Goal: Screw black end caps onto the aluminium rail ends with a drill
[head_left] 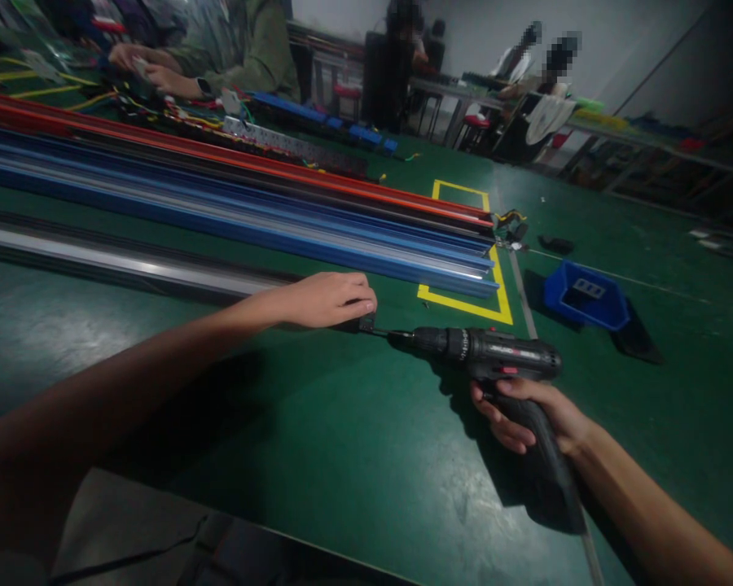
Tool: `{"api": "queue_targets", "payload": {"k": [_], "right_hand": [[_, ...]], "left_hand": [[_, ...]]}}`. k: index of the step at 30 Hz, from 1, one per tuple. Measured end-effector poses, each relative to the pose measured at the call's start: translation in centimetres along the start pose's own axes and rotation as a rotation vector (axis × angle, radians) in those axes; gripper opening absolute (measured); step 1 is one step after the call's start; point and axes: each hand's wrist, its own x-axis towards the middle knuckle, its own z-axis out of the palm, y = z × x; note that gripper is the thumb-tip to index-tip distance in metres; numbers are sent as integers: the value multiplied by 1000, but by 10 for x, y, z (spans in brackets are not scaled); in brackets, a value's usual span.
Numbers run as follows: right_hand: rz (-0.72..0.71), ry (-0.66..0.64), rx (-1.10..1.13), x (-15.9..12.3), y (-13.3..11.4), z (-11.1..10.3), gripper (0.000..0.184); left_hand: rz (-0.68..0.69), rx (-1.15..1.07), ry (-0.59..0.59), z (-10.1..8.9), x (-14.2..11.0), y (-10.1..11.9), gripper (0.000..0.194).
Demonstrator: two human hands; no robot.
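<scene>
In the head view, my right hand (525, 411) is wrapped round the grip of a black power drill (494, 352), whose bit points left. The tip of the bit meets a small black end piece (367, 324) at the end of a long black and silver profile (159, 264). Over that end lies my left hand (330, 299), its fingers bent and closed on the profile and its end piece. Part of the profile is hidden under this hand and forearm.
Blue profiles (250, 216) and an orange-red profile (281, 169) lie beyond, ending near yellow tape (476, 309). A blue bin (586, 295) stands at right on the green table (366, 456). Across the table, a person (244, 49) handles wiring.
</scene>
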Motion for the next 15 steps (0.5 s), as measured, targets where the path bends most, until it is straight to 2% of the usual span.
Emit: {"api": "queue_targets", "payload": {"k": [15], "right_hand": [[-11,-11,21,-1,1,-3,27]], "left_hand": [[0,13,-8,-1,0,1,45]]}}
